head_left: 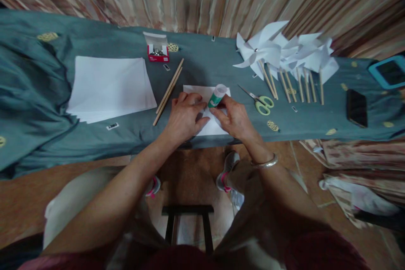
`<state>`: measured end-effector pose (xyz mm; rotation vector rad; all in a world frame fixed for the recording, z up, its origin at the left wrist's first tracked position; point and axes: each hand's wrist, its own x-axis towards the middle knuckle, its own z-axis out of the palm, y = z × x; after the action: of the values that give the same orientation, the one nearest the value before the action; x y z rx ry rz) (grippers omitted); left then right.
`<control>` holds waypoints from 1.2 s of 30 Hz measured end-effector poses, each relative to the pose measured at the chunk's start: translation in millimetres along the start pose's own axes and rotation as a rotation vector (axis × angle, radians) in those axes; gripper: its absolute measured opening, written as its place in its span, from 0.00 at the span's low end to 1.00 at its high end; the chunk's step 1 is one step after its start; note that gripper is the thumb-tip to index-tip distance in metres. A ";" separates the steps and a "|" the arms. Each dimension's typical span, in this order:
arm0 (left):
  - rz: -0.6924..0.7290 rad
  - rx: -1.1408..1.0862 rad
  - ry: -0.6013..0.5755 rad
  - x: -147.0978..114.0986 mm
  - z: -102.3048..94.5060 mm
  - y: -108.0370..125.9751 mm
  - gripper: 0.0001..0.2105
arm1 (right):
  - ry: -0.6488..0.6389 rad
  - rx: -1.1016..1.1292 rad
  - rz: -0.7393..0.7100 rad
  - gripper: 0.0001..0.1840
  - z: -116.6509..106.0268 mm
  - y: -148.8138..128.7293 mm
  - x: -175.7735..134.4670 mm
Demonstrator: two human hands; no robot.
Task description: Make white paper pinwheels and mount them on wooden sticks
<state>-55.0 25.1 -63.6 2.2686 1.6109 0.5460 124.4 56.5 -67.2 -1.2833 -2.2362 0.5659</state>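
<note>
A white sheet of paper (207, 90) lies at the table's front edge, partly covered by both hands. My right hand (234, 116) grips a green and white glue stick (217, 95), tilted, its lower end down at the paper. My left hand (186, 116) rests on the paper's left side with thumb and fingers apart, pressing it down. Just left of it lie two wooden sticks (168, 92). Scissors with green handles (263, 103) lie to the right of my right hand. What the glue stick's tip touches is hidden.
A stack of white paper (110, 86) is on the left. Behind the sticks stands an open red box of metal pins (158, 52). Several paper pinwheels (264, 48) on sticks lie at the back right. A black phone (357, 107) and a blue-framed device (388, 71) are far right.
</note>
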 end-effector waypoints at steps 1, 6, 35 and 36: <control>-0.002 -0.002 -0.002 -0.1 -0.4 0.3 0.17 | 0.003 -0.003 0.002 0.10 0.4 0.2 0.1; -0.003 -0.003 -0.003 -0.8 -0.5 -0.2 0.17 | 0.009 -0.003 0.018 0.09 1.4 -0.8 0.2; 0.013 0.019 0.033 -0.6 4.6 -5.1 0.18 | 0.003 0.009 0.047 0.09 -0.7 -0.7 -4.6; 0.010 0.018 0.032 -0.7 4.5 -4.9 0.18 | 0.006 0.011 0.043 0.09 -0.6 -0.4 -4.8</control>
<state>-57.1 25.9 -69.9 2.2930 1.6267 0.5757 126.6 52.1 -67.5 -1.3286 -2.2029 0.5886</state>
